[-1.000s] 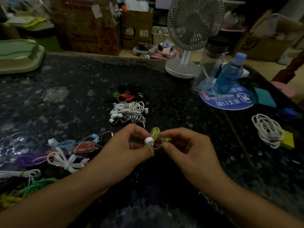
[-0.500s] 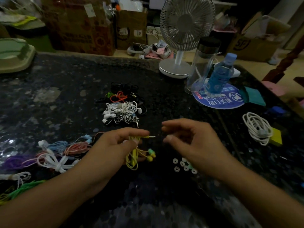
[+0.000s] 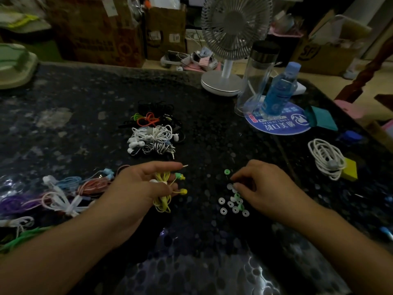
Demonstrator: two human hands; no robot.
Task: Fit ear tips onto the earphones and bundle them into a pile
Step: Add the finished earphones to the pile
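My left hand (image 3: 142, 184) grips a coiled yellow earphone (image 3: 162, 204); its two buds, one green-tipped and one yellow, and its jack plug stick out to the right. My right hand (image 3: 261, 186) reaches down with curled fingers onto a scatter of small white and green ear tips (image 3: 231, 204) on the dark table (image 3: 85, 116); whether it pinches one I cannot tell. One green tip (image 3: 227, 171) lies apart, just beyond the fingers. A pile of bundled earphones (image 3: 152, 133), white, black, orange and striped, lies further back at centre.
Loose pink, blue, white, purple and green earphones (image 3: 63, 194) lie at the left. A white cable coil (image 3: 326, 159) rests on a yellow block at the right. A desk fan (image 3: 230, 50), a clear flask (image 3: 258, 77) and a blue bottle (image 3: 278, 90) stand behind.
My hands have parted. The left one lowered the yellow earphone toward the table; the right one dropped onto the ear tips.
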